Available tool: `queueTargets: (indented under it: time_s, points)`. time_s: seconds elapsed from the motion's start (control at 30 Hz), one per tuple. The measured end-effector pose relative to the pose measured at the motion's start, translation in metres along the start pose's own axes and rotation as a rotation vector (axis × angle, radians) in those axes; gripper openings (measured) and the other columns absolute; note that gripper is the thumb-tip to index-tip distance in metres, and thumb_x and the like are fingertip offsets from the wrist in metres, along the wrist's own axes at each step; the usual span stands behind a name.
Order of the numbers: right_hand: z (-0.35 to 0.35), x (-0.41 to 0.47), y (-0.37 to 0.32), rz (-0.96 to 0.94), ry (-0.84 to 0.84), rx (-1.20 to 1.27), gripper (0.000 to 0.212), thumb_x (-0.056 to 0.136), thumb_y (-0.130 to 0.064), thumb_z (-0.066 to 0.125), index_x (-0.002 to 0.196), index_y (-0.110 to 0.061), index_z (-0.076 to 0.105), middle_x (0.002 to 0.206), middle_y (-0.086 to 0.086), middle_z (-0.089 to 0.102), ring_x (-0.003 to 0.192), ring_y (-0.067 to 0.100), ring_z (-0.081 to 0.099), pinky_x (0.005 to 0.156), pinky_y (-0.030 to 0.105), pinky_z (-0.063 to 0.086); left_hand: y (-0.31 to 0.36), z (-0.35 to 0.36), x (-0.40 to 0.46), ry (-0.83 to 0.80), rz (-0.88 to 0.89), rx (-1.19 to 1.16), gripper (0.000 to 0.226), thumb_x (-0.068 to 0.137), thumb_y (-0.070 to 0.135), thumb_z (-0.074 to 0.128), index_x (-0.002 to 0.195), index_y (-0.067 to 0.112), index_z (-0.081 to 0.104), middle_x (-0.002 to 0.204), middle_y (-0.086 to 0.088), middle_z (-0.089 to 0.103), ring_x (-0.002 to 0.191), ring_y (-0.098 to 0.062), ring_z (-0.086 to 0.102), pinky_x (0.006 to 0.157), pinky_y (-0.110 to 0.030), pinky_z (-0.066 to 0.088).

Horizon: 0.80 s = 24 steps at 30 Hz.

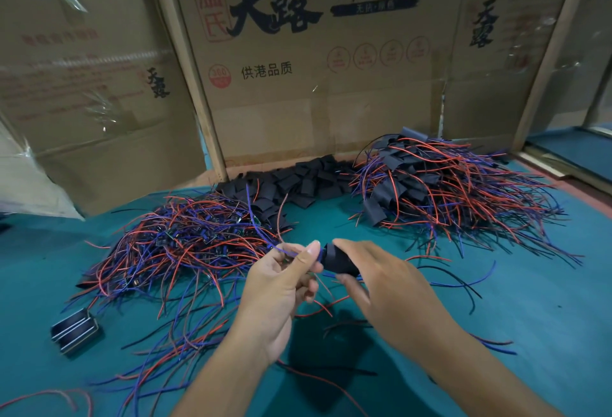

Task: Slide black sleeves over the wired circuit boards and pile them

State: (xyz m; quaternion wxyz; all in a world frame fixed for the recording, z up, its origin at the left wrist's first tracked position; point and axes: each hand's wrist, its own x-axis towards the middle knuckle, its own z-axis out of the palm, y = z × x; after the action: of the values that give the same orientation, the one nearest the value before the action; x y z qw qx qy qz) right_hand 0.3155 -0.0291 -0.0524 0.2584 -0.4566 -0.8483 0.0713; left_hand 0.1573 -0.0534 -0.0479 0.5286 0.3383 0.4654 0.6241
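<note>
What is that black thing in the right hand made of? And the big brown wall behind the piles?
The black sleeve looks like soft, matte plastic or rubber tubing; it bends without shining. The brown wall looks like cardboard: dull, creased panels with printed writing and shiny tape.

Small assembly workshop bench, teal mat [496, 317] as work surface, flattened printed egg cartons [314, 52] walling its far edge, bulk heap of bare wired boards [185, 244] at left, loose black sleeves [298, 181] at back centre, sleeved pile [440, 184] at far right
</note>
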Motion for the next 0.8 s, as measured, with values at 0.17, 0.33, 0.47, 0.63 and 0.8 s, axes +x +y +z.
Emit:
queueTargets:
  time_s: [0.17, 0.33, 0.47, 0.63, 0.8]
  points:
    - [0.0015, 0.0009, 0.0018, -0.031, 0.000, 0.006, 0.046, 0.099, -0.032, 0.048, 0.143, -0.027, 0.037, 0.130, -0.008, 0.052, 0.113, 0.018, 0.052, 0.087, 0.032, 0.043, -0.0039, 0.0008, 0.0001, -0.028, -0.001, -0.007, 0.031, 0.066, 0.035, 0.079, 0.065, 0.023, 0.051, 0.058, 0.004, 0.044, 0.047, -0.005, 0.037, 0.043, -0.014, 0.031]
    - [0.0002, 0.0024, 0.0049, -0.063, -0.005, 0.029, 0.043, 0.101, -0.034, 0.043, 0.143, -0.025, 0.038, 0.131, -0.008, 0.051, 0.113, 0.019, 0.052, 0.087, 0.033, 0.044, -0.0072, -0.0010, 0.0020, -0.011, -0.041, -0.036, 0.031, 0.071, 0.034, 0.077, 0.073, 0.019, 0.050, 0.059, 0.002, 0.048, 0.046, -0.006, 0.039, 0.042, -0.015, 0.034]
    - [0.0021, 0.0031, 0.0056, -0.087, -0.020, 0.018, 0.042, 0.101, -0.029, 0.045, 0.143, -0.024, 0.039, 0.131, -0.007, 0.051, 0.113, 0.019, 0.052, 0.087, 0.032, 0.043, -0.0079, -0.0020, 0.0028, -0.011, -0.053, -0.028, 0.033, 0.070, 0.034, 0.078, 0.076, 0.017, 0.051, 0.059, 0.002, 0.050, 0.045, -0.006, 0.039, 0.041, -0.016, 0.035]
    - [-0.0005, 0.0035, 0.0079, -0.096, -0.010, 0.044, 0.041, 0.100, -0.026, 0.049, 0.141, -0.023, 0.042, 0.130, -0.006, 0.052, 0.112, 0.020, 0.053, 0.089, 0.034, 0.044, -0.0073, -0.0020, 0.0034, -0.012, -0.076, -0.042, 0.037, 0.067, 0.037, 0.079, 0.074, 0.018, 0.048, 0.058, 0.001, 0.048, 0.044, -0.008, 0.037, 0.041, -0.017, 0.034]
    - [0.0005, 0.0042, 0.0062, -0.129, -0.036, 0.057, 0.041, 0.100, -0.026, 0.049, 0.141, -0.024, 0.042, 0.131, -0.007, 0.051, 0.112, 0.018, 0.054, 0.091, 0.033, 0.043, -0.0090, -0.0012, 0.0018, -0.019, -0.067, -0.016, 0.035, 0.064, 0.038, 0.080, 0.072, 0.017, 0.053, 0.056, 0.001, 0.050, 0.043, -0.007, 0.039, 0.041, -0.017, 0.035]
